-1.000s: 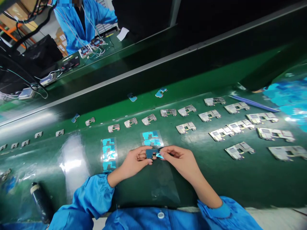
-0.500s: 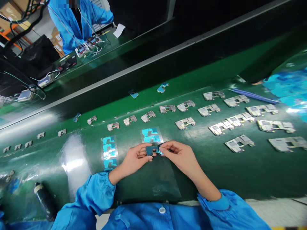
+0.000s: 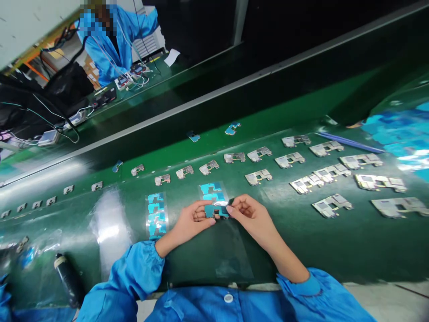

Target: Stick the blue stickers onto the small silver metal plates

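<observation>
A small circuit board (image 3: 211, 211) with a blue face is held up low over the middle of the green bench. My left hand (image 3: 187, 223) is closed on its left end, thumb below and fingers behind. At the right end, my right hand (image 3: 252, 215) pinches the board's edge; whether a film is between those fingertips is too small to tell. Just behind the board lies a clear sheet with blue cut-out stickers (image 3: 212, 188). To the left of my left hand is another sheet of blue stickers (image 3: 157, 214).
Bare silver circuit boards (image 3: 258, 176) lie in rows to the right and back. Purple tweezers (image 3: 350, 142) rest at back right, near a pile of blue film (image 3: 398, 129). A dark bottle (image 3: 69, 279) lies at left. A person in blue (image 3: 117, 44) is across the bench.
The view has shifted slightly. The blue face of the board now shows more brightly, tilted towards me. Both hands keep their hold, with the right fingertips moved slightly right along the edge.
</observation>
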A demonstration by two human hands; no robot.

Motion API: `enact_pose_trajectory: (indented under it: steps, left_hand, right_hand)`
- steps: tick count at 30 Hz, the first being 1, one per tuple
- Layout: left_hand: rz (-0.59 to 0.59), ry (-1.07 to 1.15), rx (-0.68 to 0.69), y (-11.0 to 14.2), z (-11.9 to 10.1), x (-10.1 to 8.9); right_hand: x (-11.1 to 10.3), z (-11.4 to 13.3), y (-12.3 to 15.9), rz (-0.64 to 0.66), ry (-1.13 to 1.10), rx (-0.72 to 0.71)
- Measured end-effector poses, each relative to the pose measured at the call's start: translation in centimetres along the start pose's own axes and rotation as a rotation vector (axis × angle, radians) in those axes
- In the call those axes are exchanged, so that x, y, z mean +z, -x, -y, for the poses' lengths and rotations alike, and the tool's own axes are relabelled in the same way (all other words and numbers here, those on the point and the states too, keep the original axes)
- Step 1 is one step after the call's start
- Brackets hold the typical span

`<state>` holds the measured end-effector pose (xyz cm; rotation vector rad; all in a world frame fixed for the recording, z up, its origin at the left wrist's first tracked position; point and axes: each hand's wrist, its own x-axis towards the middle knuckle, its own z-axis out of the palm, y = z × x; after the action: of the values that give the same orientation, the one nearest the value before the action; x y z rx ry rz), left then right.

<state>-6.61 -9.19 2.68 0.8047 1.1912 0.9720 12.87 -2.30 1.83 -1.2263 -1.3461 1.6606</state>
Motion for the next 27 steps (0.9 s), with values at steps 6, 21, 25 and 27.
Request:
enact_pose_trajectory:
  steps: [6, 21, 25, 27]
  left_hand:
    - [-0.007, 0.023, 0.053, 0.0, -0.1, -0.2]
    - [-0.012, 0.246, -0.020, -0.6, 0.1, -0.9]
    - [0.030, 0.297, -0.059, -0.7, -0.1, -1.4]
    - [0.059, 0.315, -0.085, -0.7, -0.1, -1.6]
  right_hand:
    - [0.1, 0.0, 0.1, -0.003, -0.045, 0.003]
    - [0.0, -1.0, 0.4, -0.034, -0.063, 0.004]
    - [-0.1, -1.0, 0.3, -0.047, -0.056, 0.003]
    - [-0.1, -1.0, 0.3, -0.046, -0.059, 0.008]
